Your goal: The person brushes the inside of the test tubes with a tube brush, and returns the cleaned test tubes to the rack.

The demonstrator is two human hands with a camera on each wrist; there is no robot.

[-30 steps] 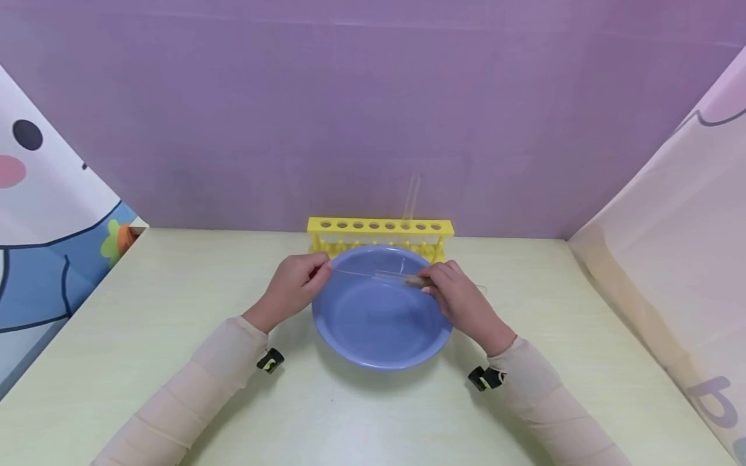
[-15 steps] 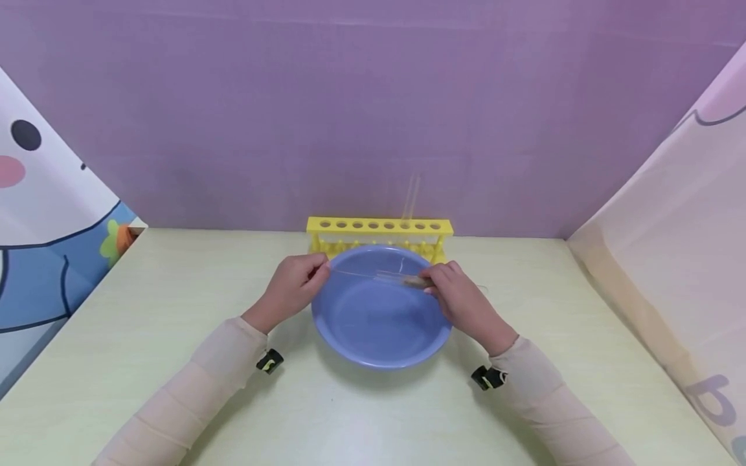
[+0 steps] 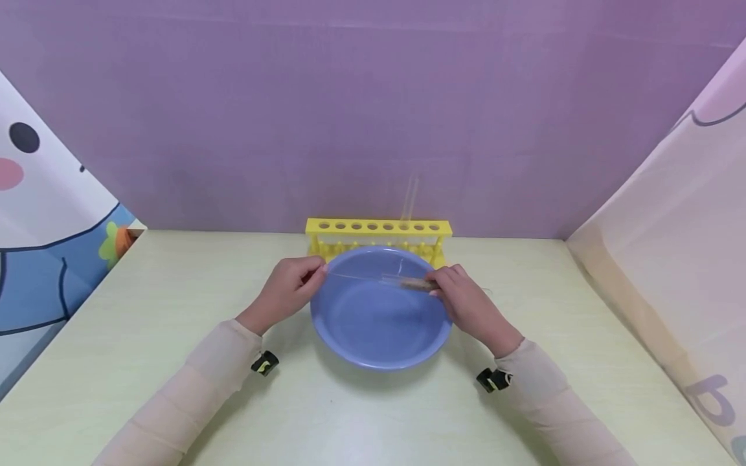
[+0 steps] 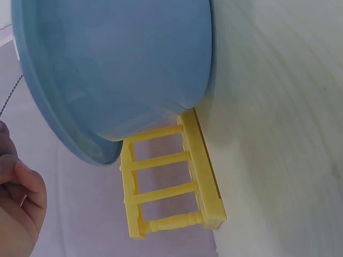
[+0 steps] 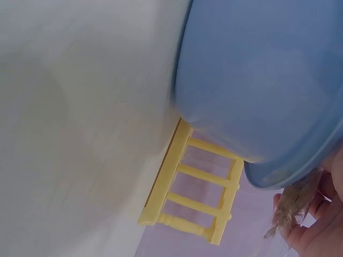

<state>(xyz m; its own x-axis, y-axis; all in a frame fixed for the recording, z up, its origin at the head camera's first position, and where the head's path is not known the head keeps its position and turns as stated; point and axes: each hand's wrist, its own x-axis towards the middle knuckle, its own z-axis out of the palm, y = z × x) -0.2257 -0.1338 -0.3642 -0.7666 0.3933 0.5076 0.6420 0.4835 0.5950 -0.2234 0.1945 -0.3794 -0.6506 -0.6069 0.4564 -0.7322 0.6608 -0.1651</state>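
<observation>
Above the blue basin, my left hand pinches the thin wire handle of a test tube brush. The wire runs rightward into the mouth of a clear test tube. Brown bristles show through the glass. My right hand grips the tube around its bristle-filled part, with its fingers covering the far end. In the left wrist view the twisted wire rises from the fingertips. In the right wrist view the matted bristles lie by the fingers, just past the basin's rim.
A yellow test tube rack stands directly behind the basin. One clear test tube stands upright in it, toward the right. Behind the pale table rises a purple backdrop.
My two hands have drawn slightly apart: the right hand with the tube has shifted a little right, the left slightly left. More of the bristles shows left of the right fingers.
</observation>
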